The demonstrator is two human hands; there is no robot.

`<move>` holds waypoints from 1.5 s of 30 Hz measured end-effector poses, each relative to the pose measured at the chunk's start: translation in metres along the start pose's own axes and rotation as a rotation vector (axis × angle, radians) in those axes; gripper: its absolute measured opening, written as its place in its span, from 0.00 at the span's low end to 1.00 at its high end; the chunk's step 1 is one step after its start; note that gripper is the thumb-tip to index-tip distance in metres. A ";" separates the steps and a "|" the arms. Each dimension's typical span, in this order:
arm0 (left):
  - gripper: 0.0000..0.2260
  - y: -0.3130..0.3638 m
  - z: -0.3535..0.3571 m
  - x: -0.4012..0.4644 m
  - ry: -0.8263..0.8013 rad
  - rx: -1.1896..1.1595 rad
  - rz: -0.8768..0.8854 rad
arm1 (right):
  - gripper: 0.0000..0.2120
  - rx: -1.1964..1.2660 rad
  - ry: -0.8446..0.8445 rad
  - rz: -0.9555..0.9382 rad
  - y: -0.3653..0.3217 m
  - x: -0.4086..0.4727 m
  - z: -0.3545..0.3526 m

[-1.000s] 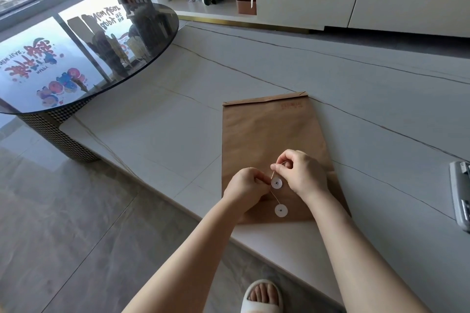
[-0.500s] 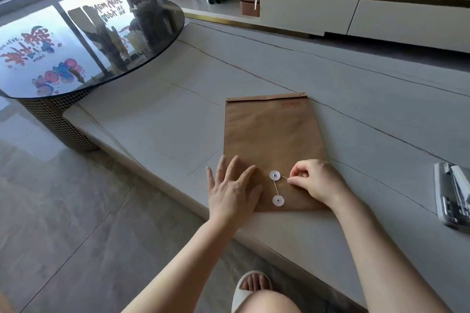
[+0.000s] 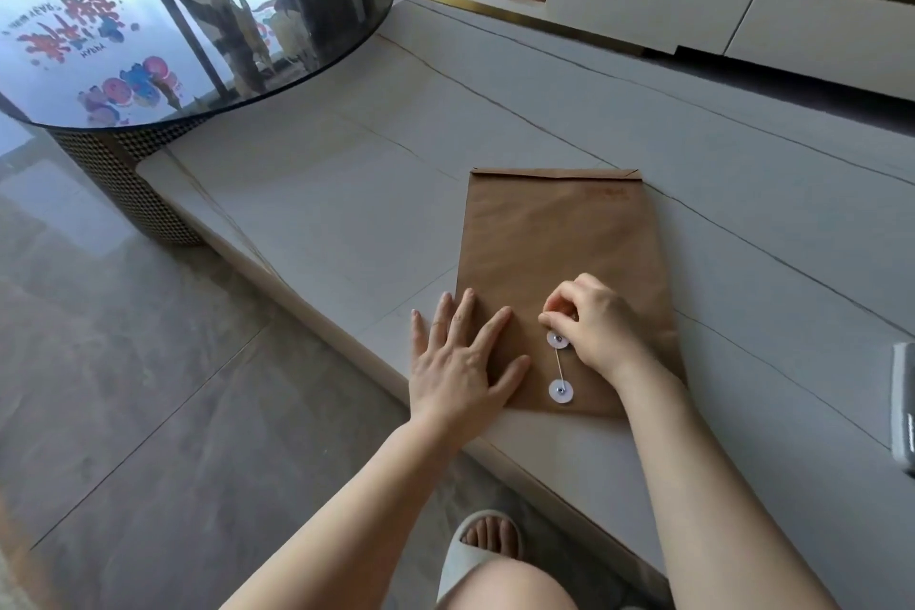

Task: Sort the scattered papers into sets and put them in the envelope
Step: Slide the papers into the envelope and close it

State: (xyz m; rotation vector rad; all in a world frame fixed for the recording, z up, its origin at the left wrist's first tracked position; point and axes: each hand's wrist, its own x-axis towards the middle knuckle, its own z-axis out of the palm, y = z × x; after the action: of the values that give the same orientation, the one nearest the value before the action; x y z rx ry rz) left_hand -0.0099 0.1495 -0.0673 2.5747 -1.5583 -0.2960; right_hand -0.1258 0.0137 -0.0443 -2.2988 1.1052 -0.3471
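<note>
While the flat brown kraft-paper envelope (image 3: 554, 243) lies on the pale matte slab (image 3: 322, 213), the left hand (image 3: 460, 362) presses it, fingers straight; beside it, the right hand (image 3: 594, 327) pinches thin string (image 3: 559, 364) at the upper white round disc (image 3: 557, 339).

Round glass table (image 3: 208, 79): mirrored reflection of window decals, red Chinese characters plus small Latin lettering, reversed, not readable. Brown envelope (image 3: 554, 233): faint reddish print near top right corner, too faint to read.

envelope (image 3: 554, 238) on table (image 3: 346, 213) — hands on envelope
</note>
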 end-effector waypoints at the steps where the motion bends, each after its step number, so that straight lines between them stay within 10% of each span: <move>1: 0.31 0.000 0.001 0.000 0.007 -0.004 -0.003 | 0.05 0.025 0.023 0.043 0.003 0.001 0.000; 15: 0.29 0.002 0.000 0.001 0.000 -0.050 -0.015 | 0.06 -0.163 -0.210 -0.133 0.007 -0.034 -0.015; 28: 0.30 0.000 0.002 0.002 0.032 -0.052 -0.025 | 0.07 -0.104 0.037 0.138 0.012 -0.006 -0.011; 36: 0.29 0.002 0.001 0.000 0.033 -0.066 -0.020 | 0.05 -0.177 -0.215 -0.052 0.005 -0.033 -0.015; 45: 0.32 0.000 0.004 0.001 0.031 -0.039 -0.023 | 0.08 -0.146 0.096 0.118 -0.001 -0.007 0.003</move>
State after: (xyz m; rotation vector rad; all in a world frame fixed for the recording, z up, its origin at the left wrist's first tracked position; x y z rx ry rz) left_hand -0.0105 0.1490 -0.0716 2.5568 -1.4984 -0.2849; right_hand -0.1280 0.0208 -0.0461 -2.3501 1.3476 -0.3438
